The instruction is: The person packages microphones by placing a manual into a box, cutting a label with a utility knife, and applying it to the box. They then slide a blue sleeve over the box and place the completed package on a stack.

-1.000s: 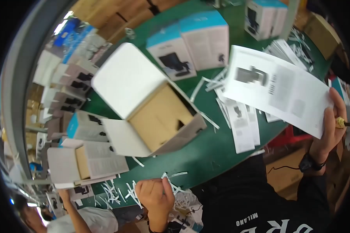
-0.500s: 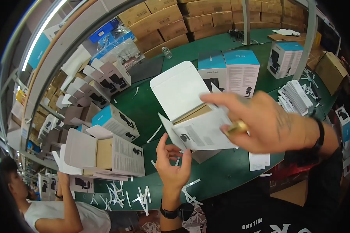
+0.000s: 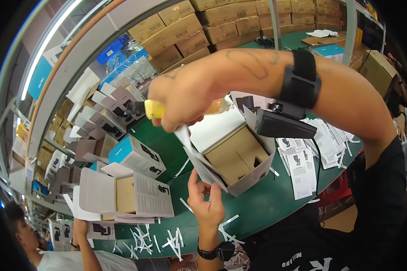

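Note:
An open white box (image 3: 253, 178) stands before me, lined with brown cardboard (image 3: 237, 153). My right hand (image 3: 183, 101) is over the box's far left side, closed around a yellow, black-tipped handheld item (image 3: 154, 109) with a see-through end; its exact kind is unclear. The fingers of that hand reach the top of the raised white side flap (image 3: 199, 158). At the box's near left corner is my left hand (image 3: 208, 203), palm up, thumb and fingers apart, its tips beside the flap's lower edge. The right forearm hides part of the table and the boxes behind.
Another open white box (image 3: 153, 198) stands at left, near a blue-topped box (image 3: 133, 151). Paper strips (image 3: 172, 241) litter the green table (image 3: 253, 207). Printed leaflets (image 3: 300, 174) lie at right. A person (image 3: 83, 257) works at lower left. Brown cartons (image 3: 181, 34) are stacked behind.
My right hand has swung left across the box with the yellow item. The printed sheet over the opening has moved aside, exposing the cardboard lining. My left hand stays by the near left corner.

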The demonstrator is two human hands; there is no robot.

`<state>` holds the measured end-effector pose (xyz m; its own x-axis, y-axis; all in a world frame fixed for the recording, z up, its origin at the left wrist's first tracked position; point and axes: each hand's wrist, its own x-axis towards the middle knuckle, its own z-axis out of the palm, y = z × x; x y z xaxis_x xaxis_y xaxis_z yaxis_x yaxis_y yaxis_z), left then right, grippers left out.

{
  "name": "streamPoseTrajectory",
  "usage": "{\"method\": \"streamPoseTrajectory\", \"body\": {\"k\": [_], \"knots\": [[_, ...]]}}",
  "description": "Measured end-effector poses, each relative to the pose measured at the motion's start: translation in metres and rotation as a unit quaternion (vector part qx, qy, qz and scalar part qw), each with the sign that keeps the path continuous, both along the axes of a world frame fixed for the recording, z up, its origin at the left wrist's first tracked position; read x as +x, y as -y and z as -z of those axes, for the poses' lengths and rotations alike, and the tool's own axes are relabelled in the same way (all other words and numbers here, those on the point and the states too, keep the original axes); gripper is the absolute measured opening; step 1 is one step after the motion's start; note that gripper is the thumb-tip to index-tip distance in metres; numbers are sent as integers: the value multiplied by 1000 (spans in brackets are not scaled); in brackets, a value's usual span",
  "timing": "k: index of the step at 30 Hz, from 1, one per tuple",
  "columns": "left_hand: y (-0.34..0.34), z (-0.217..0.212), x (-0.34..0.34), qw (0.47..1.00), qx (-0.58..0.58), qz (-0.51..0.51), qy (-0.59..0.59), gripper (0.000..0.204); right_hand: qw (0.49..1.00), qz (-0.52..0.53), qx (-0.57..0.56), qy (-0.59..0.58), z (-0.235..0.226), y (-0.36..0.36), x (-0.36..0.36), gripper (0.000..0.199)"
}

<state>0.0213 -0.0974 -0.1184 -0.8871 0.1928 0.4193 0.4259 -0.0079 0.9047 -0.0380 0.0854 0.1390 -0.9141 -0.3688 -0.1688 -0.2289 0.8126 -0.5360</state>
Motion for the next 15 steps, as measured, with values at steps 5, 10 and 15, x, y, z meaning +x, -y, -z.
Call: {"method": "streamPoseTrajectory", "body": {"k": [5, 10, 15], "knots": [[-15, 0, -3, 999, 36, -3, -1, 57, 998, -21, -36, 49, 37, -14, -40, 28], [-17, 1, -2, 1000, -7, 8, 10, 46, 999, 23, -6, -41, 56, -25, -62, 20], [-19, 6, -4, 999, -40, -1, -15, 43, 993, -35, 56, -100, 105, -10, -38, 29]]}}
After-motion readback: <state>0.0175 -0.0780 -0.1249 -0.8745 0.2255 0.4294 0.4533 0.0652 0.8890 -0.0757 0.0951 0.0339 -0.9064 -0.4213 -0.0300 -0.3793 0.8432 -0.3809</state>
